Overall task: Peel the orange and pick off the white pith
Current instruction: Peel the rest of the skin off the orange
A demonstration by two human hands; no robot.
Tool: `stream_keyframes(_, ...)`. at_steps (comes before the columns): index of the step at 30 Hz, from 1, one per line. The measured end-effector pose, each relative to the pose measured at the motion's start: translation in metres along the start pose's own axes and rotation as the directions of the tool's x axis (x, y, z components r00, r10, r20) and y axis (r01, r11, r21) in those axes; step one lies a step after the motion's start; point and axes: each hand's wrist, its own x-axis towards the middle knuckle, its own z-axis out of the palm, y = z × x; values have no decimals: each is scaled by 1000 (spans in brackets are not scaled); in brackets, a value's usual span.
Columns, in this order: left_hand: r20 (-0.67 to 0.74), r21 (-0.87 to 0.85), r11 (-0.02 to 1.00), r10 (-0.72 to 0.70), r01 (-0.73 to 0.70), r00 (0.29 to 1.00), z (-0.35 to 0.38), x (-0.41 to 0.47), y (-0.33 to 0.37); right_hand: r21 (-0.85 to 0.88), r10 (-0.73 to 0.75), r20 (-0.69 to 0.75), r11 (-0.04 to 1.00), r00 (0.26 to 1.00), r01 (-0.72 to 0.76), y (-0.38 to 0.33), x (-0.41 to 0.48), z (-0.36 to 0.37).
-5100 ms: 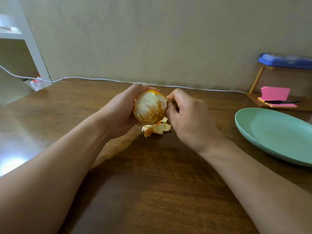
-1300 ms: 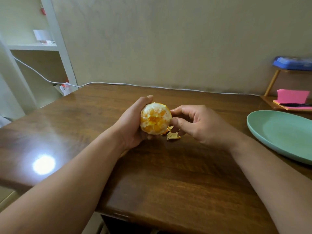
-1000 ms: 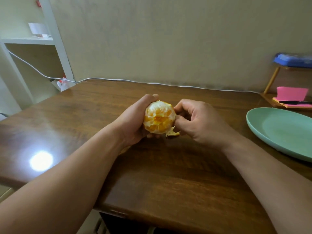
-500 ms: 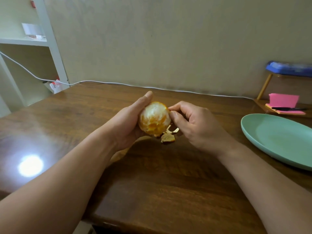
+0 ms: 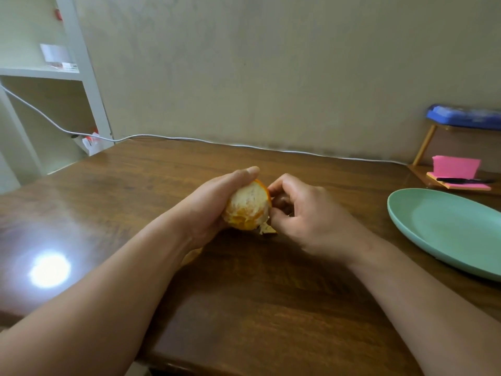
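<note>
Stripping the last rind is the step in hand. Left hand cups the orange just above the counter. Right hand, fingers curled, pinches the rind at the orange's right edge. Pith covers most of the visible fruit. Next move: pull the strip free while holding the orange steady, then drop it with the scraps beneath the hands.

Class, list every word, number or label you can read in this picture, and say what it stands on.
No text here can be read.
White card on the shelf: markings too blurred to read.
Red-and-white packet beside the cable: too small to read.
Pink notes: no writing visible.
</note>
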Motion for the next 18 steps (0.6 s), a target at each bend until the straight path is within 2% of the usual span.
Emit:
stream_keyframes(7,3,-42,999,-10,10,1000,0,1,-2,-37,-107,-97,994,990,104,2,1,7)
stream_keyframes(12,-29,-100,995,-14,11,999,-3,3,-2,-274,-254,-134,938,958,210,2,6,10)
stream_keyframes(14,-7,-100,995,-26,25,1000,-2,1,-2,-255,-251,-146,944,957,209,2,5,11)
stream_keyframes(18,19,-144,989,-27,29,999,-2,1,-3,-76,-187,-193,982,963,175,5,5,10)
